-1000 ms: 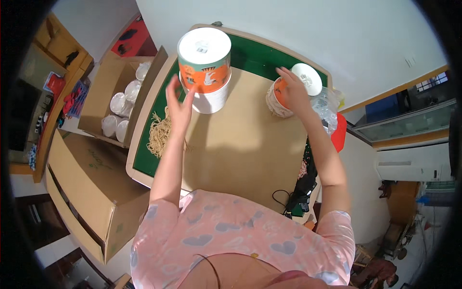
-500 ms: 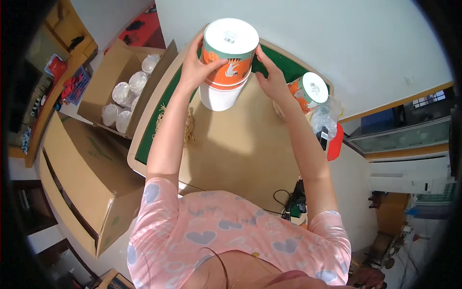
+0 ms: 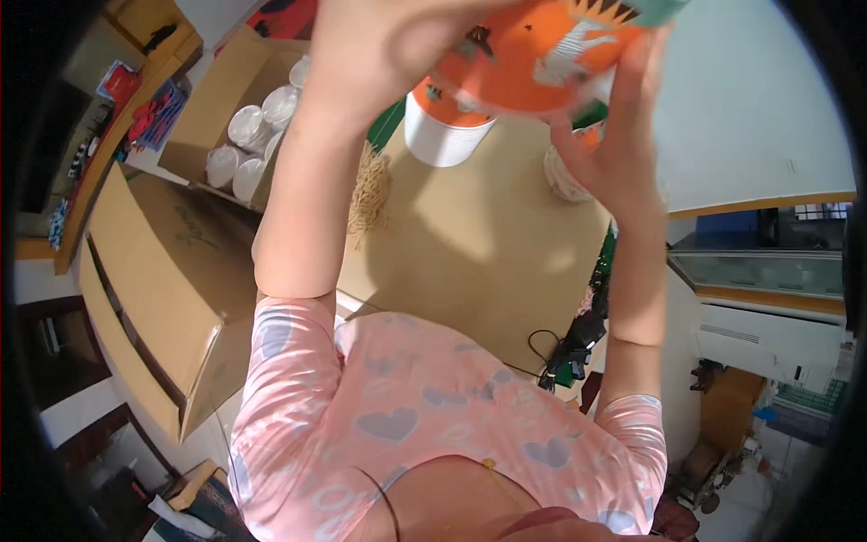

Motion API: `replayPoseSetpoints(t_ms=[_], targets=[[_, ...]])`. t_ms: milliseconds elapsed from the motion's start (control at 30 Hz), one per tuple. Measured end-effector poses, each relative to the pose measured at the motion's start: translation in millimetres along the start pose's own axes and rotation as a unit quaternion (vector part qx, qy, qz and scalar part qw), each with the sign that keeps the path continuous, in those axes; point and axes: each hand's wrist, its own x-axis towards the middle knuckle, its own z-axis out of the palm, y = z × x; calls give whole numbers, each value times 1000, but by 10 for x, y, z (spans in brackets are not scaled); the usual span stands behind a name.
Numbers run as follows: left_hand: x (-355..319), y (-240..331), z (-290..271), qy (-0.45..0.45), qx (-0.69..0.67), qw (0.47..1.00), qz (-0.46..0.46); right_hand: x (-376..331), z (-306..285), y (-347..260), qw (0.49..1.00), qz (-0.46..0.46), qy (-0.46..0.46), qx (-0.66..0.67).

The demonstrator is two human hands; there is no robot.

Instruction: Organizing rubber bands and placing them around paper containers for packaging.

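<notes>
Both my hands hold an orange paper bucket (image 3: pixel 533 63) with a zebra picture and a green band, lifted close to the top edge of view. My left hand (image 3: pixel 406 41) grips its left side, fingertips cut off or hidden. On the right side, my right hand (image 3: pixel 619 135) presses with its fingers, thumb low near the bucket's edge. Below stands a bucket with a white lower part (image 3: pixel 446 140) and an orange band, on the brown table top (image 3: pixel 452 244). Another patterned bucket (image 3: pixel 564 176) is partly hidden behind my right hand.
A tan twine bundle (image 3: pixel 368 199) lies on the table's left. An open carton (image 3: pixel 194 149) of white wrapped tubs stands beyond it, with a large cardboard box (image 3: pixel 172 289) nearer me. Black cables (image 3: pixel 569 357) sit by the table's near right edge. A white wall (image 3: pixel 750 117) rises at right.
The orange bucket has come up off the one beneath it and moved right and closer to me, both hands along with it. The white-bottomed bucket stays on the table.
</notes>
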Motion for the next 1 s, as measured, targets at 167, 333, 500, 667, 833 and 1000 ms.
replayPoseSetpoints(t_ms=[167,333,500,667,833,1000], targets=[[-418,-487,-372,-131,-26,982,-136,-298,-355,-525,988,119,-54,86],[-1326,-1424,-387,-123,-32,953,-275,-1156,-372,-557,911,350,-139,171],[-2258,-2730,-817,20,137,920,-366,-2276,45,-511,738,575,-337,108],[-2313,-3092,-653,31,343,899,-270,-2849,329,-622,756,589,-265,111],[-1898,-3108,-618,-42,339,906,-250,-2931,337,-604,748,628,-174,127],[-934,-2196,-814,3,28,962,-272,-2899,118,-651,765,630,-19,133]])
